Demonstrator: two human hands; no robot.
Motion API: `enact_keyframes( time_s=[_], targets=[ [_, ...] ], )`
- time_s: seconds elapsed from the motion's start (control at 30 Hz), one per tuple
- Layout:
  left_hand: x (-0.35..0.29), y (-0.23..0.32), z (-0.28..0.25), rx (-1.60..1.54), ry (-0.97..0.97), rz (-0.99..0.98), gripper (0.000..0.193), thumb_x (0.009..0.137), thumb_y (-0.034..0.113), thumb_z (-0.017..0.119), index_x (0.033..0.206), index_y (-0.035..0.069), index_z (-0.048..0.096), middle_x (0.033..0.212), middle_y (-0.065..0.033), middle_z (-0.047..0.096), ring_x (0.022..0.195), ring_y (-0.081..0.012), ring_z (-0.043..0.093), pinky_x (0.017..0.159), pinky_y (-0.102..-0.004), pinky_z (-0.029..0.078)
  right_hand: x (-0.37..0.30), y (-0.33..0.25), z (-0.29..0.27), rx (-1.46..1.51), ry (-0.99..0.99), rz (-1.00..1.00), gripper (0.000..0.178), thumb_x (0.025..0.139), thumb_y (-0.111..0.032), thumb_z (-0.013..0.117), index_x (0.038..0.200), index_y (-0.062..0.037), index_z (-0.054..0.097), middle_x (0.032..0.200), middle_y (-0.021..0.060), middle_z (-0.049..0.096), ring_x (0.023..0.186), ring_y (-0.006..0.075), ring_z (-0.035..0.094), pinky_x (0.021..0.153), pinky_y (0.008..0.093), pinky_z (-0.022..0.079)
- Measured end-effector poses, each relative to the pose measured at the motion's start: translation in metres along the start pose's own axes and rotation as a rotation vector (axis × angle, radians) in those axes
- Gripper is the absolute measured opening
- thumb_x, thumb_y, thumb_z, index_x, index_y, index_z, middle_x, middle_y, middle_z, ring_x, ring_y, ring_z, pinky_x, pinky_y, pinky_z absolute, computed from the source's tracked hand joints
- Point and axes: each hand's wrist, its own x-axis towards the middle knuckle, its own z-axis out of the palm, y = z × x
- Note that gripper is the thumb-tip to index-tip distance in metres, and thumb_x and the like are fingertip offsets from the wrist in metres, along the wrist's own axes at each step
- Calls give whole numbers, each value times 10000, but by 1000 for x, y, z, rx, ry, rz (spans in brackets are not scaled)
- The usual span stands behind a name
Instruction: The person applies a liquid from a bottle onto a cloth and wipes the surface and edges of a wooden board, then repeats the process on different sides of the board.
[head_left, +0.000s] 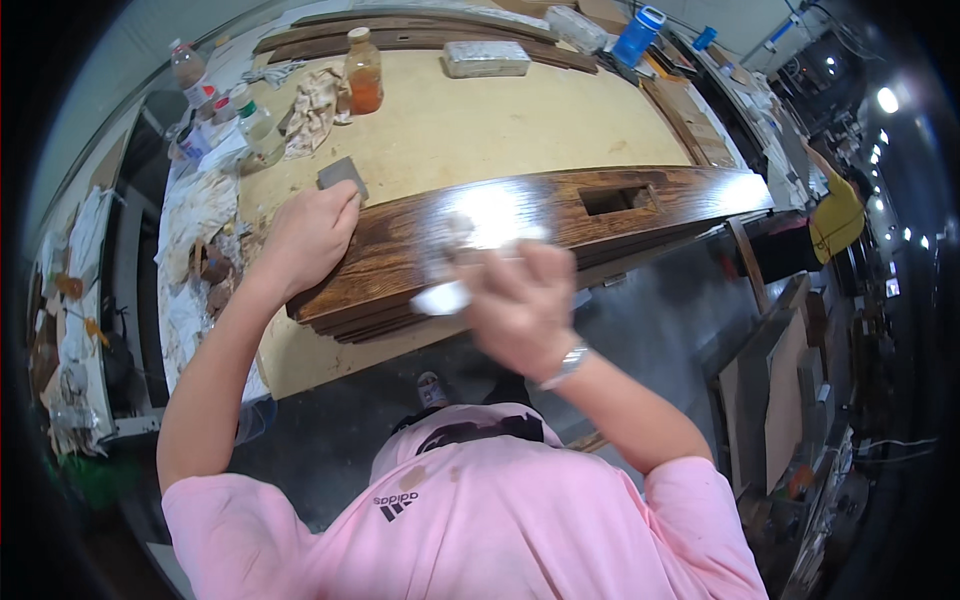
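A dark brown, glossy wooden board [395,232] with a rectangular slot lies slantwise over the table's near edge, on top of a stack of similar boards. My left hand [312,232] is closed at the board's left end, with a flat grey sanding pad [343,176] sticking out past its fingers. Over the middle of the board, my right hand [522,300] is closed round a white cloth [440,298] and smeared by motion. Part of the cloth shows below the fingers; whether it touches the surface cannot be made out. Bright light glares off the wood beside this hand.
A bottle of orange-brown liquid [364,75] and a crumpled stained rag [315,110] stand at the back left, near clear bottles. A wrapped block [487,60], dark wooden strips [410,42] and a blue jug [638,38] are at the back. A person [838,215] is at far right.
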Motion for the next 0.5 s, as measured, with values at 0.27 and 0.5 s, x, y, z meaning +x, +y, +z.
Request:
enact_keyframes(
  time_s=[0.27,0.5],
  targets=[
    [2,7,7,65,68,26,217,973,196,480,889,10,551,783,-273,586,796,-483,576,719,-552,440,-33,112,-96,-436,156,407,287,772,-36,682,1044,-118,722,886,55,652,842,274,581,734,412,412],
    [3,9,8,40,66,58,221,986,179,470,859,3,513,785,-269,564,803,-478,562,690,-544,411,22,-6,-3,58,-24,242,305,662,-85,713,966,-92,682,941,60,627,791,266,576,749,400,427]
  ],
)
